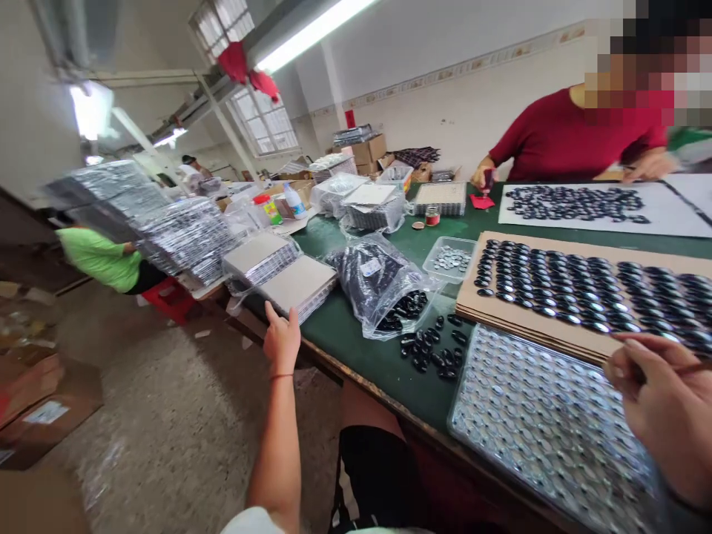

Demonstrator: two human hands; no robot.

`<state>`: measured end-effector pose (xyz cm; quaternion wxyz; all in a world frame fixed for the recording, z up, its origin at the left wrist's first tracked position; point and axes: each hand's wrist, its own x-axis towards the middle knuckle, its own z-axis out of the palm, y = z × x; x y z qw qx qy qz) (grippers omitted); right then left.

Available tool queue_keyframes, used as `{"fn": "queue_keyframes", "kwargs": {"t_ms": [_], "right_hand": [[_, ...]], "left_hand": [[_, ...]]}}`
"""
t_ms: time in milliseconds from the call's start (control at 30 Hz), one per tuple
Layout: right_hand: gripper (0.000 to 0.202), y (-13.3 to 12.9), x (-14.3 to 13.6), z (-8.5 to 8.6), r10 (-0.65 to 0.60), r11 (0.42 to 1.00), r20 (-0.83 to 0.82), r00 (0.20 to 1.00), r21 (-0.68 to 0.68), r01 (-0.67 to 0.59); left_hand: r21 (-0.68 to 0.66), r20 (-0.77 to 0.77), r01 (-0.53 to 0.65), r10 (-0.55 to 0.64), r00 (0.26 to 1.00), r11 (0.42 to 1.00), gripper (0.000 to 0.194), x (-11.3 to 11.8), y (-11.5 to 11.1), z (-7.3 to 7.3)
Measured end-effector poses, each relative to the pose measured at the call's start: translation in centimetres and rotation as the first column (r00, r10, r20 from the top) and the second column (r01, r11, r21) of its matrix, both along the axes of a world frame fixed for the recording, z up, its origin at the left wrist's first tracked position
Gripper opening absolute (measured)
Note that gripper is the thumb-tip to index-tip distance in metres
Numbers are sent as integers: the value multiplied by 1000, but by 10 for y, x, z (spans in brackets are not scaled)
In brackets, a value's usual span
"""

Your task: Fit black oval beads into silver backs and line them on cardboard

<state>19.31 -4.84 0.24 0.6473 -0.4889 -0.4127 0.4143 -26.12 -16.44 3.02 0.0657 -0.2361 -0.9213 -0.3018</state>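
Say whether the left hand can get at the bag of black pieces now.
Probably yes. The left hand is by the near edge of the low stack, with the bag just right of it. Nothing seems to block the bag's near side, though its mouth opens away from the hand.

A tube light (314,35) glares white over a green table (350,352), while a lamp (90,111) at the far left burns out into a hazy glow. Pale windows (264,122) stand out bright at the far end. Sharp highlights dot the black ovals (564,288) at right, and glints streak the clear bag (375,278) and plastic tray (528,415). The floor (167,386) at left lies dimmer, with deep shadow beneath the table's near edge. Wide-angle distortion tilts the view and stretches the silvery stacks (183,237) at left. The near right hand (664,404) is soft, a co-worker's hand (650,165) across the table blurs, and blocky pixels mask that person's head (659,63). Far background details turn fuzzy.
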Motion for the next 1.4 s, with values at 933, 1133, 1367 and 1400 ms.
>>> {"fn": "queue_keyframes", "kwargs": {"t_ms": [933,1133,1367,1400], "right_hand": [[51,29,48,9,100,993,917,386,-114,16],[42,25,44,16,136,987,959,249,-152,45],[34,7,11,20,55,935,889,455,115,-336],[29,3,4,18,75,910,878,472,133,-393]], "left_hand": [[8,-126,1000,-992,-2,-4,19,246,147,-38],[-47,-142,997,-987,-70,-64,20,250,143,-36],[-46,-234,983,-954,-186,-180,23,261,134,-32],[-58,-258,977,-942,-215,-207,23,262,132,-32]]}}
